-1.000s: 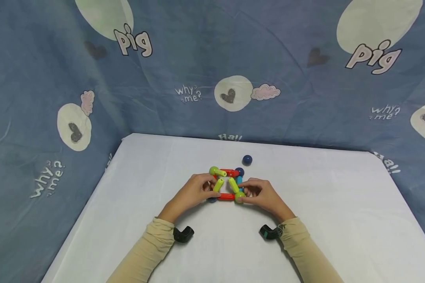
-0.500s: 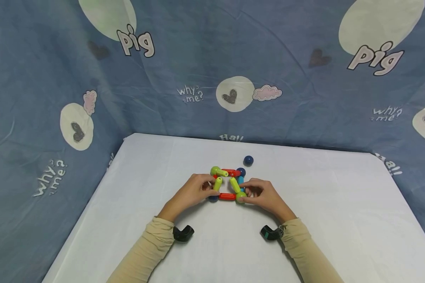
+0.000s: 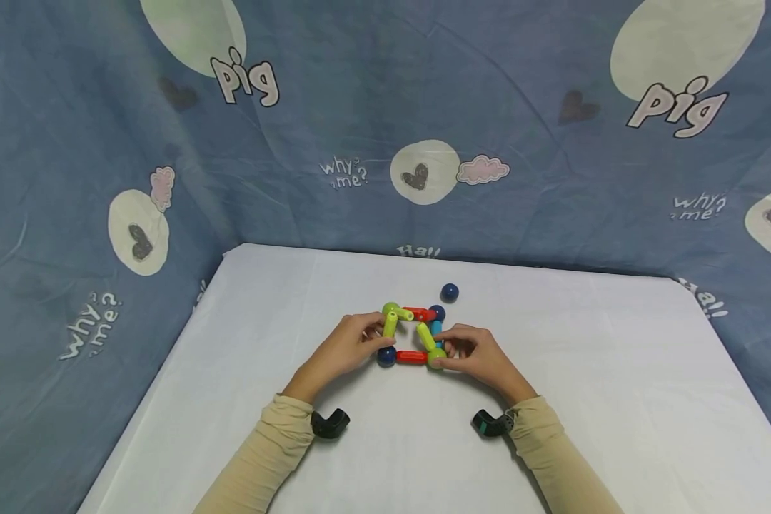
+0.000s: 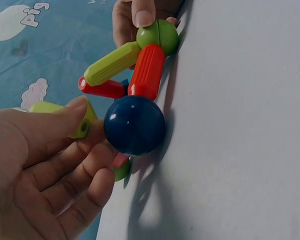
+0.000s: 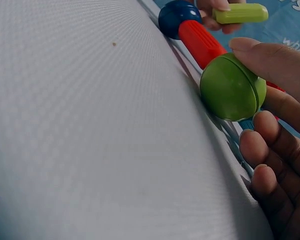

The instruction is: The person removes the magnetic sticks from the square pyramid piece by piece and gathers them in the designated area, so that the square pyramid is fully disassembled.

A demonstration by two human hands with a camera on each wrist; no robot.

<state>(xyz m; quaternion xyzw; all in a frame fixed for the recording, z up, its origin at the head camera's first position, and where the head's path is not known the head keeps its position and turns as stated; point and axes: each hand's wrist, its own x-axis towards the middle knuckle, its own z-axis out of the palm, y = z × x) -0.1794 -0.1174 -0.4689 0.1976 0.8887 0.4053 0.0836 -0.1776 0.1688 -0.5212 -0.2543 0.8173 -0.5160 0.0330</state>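
Observation:
Balls and rods of a magnetic building set form a square frame on the table. My left hand [image 3: 352, 345] pinches a yellow-green rod [image 3: 390, 325] between thumb and fingers, apart from the front-left blue ball [image 4: 135, 125]. A red rod [image 3: 412, 357] joins that ball to the front-right green ball [image 5: 230, 87]. My right hand [image 3: 480, 351] holds this green ball, thumb on its near side. Another yellow-green rod [image 3: 426, 336] slants up from it. At the back are a second green ball [image 3: 390, 309] and another blue ball [image 3: 437, 313]. The left side is partly hidden by fingers.
A loose dark blue ball [image 3: 450, 292] lies just behind the frame. White cloth covers the table [image 3: 617, 371]. A printed blue curtain [image 3: 334, 214] hangs along its far edge. Black wrist devices sit at both sleeves.
My left hand has shifted slightly back and left, carrying the yellow-green rod off the front-left blue ball, which now shows more fully. The right hand stays on the green ball.

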